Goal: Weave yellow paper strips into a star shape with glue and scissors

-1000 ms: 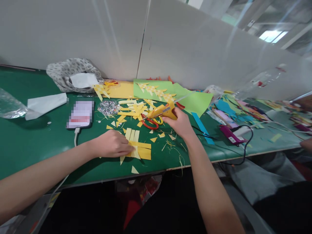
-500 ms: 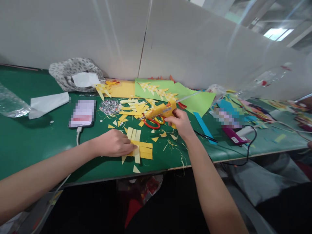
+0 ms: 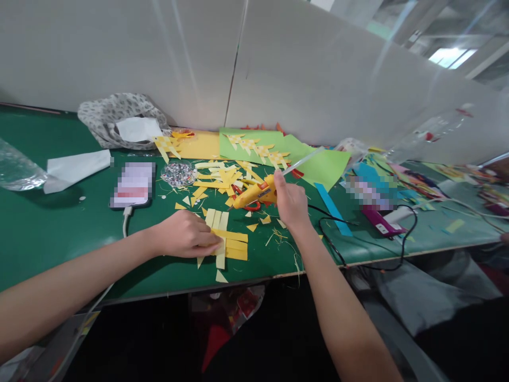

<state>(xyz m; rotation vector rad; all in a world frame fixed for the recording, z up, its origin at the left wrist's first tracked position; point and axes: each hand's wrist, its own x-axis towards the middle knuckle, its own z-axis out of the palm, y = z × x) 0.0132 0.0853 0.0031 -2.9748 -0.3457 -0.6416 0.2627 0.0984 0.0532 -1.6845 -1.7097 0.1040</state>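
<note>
My right hand is wrapped round the handle of a yellow hot glue gun, raised a little off the table with its nozzle tilted down to the left. A clear glue stick juts from the gun's back end. My left hand is closed, its fingers on crossed pale and deep yellow paper strips near the table's front edge; the fingertips hide part of the weave. Red-handled scissors lie partly hidden behind the gun.
Yellow paper scraps and a bag of beads lie behind the strips. A phone on a cable is at left. Woven yellow fish shapes rest on green paper. A purple power strip and black cord are at right.
My right hand has lifted the glue gun and turned its nozzle downward, nearer the strips. The black cord has shifted along with it. My left hand stays on the strips.
</note>
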